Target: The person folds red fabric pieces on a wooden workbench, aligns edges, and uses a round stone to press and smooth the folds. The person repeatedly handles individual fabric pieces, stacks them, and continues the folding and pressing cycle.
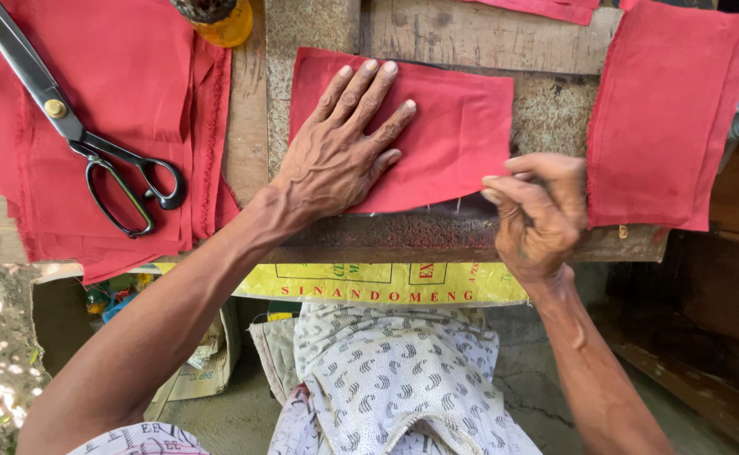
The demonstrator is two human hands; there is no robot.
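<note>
Two hands worked one red cloth piece (445, 126) on the worn table (437, 232): the right hand (538, 211) pinched its near right edge, the left hand (340, 147) lay flat, fingers spread. Thin, limp fabric, probably best gripped at edges. Scissors (91, 143) lay left on a red stack (125, 84)

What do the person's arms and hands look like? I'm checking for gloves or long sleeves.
Both are bare: no gloves, rings or watch show on the left hand or right hand. The forearms are uncovered, veins and tendons standing out. No sleeve cuffs are visible.
</note>
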